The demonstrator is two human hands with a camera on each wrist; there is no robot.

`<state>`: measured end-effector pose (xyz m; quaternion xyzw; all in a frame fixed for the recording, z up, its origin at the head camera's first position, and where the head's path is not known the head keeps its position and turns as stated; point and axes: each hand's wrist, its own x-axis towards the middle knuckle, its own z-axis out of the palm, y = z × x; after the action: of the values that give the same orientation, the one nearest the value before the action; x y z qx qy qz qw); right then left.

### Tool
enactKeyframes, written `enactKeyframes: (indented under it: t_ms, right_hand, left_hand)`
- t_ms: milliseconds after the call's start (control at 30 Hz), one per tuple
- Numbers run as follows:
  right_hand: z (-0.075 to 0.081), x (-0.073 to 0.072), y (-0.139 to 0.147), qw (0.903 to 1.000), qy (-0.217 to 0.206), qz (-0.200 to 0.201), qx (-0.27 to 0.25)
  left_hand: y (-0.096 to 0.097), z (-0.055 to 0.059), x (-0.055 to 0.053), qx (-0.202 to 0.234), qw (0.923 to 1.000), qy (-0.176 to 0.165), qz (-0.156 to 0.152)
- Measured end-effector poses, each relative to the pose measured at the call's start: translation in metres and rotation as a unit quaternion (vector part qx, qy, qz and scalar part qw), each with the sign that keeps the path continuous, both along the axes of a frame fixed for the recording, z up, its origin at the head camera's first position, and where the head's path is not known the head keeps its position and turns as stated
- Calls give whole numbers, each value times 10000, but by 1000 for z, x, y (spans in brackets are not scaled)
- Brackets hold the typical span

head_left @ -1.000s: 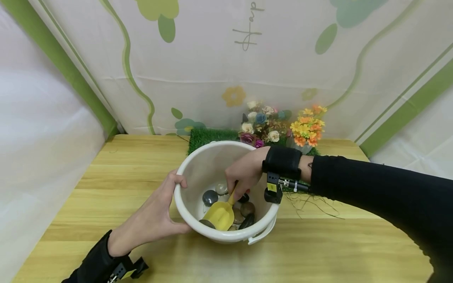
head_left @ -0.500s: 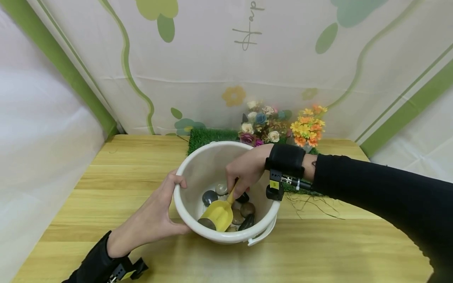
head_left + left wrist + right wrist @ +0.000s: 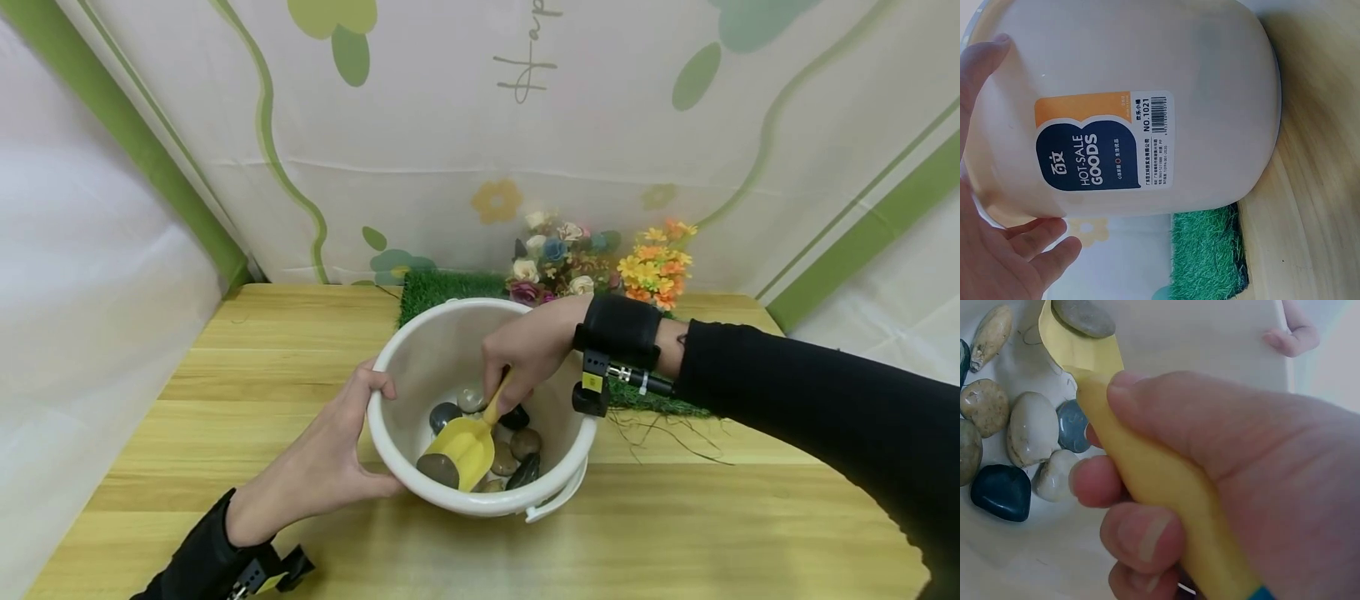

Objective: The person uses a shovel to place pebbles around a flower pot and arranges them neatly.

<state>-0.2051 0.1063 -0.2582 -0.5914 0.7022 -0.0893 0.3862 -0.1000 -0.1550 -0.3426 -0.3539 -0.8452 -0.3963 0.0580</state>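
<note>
A white bucket (image 3: 480, 503) stands on the wooden table, and my left hand (image 3: 326, 458) grips its left rim, fingers over the edge and thumb outside. Inside it, my right hand (image 3: 528, 350) holds a yellow toy shovel (image 3: 472, 448) by the handle, thumb along the top, as the right wrist view shows. A grey stone (image 3: 1085, 316) lies on the front of the shovel's blade, close to the bucket's near wall. Several other smooth stones lie on the bucket's bottom, among them a black stone (image 3: 1002, 492) and a whitish stone (image 3: 1033, 428).
Behind the bucket lies a mat of artificial grass (image 3: 450, 288). Mixed artificial flowers (image 3: 551, 254) and a pot of orange and yellow flowers (image 3: 656, 265) stand on it. The bucket's white handle (image 3: 558, 497) hangs at its right front. A printed curtain closes off the back.
My right hand has moved slightly up and right with the shovel. The grey stone at the blade's tip now shows more fully. My left hand stays on the rim.
</note>
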Motion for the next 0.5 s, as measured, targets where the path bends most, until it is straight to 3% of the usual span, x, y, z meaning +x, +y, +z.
enactKeyframes:
  t_ms: [500]
  right_hand:
    - [17,0,11,9993,-34,-268,-261]
  left_hand:
    - [0,-2,-1,32,10000,55,-75]
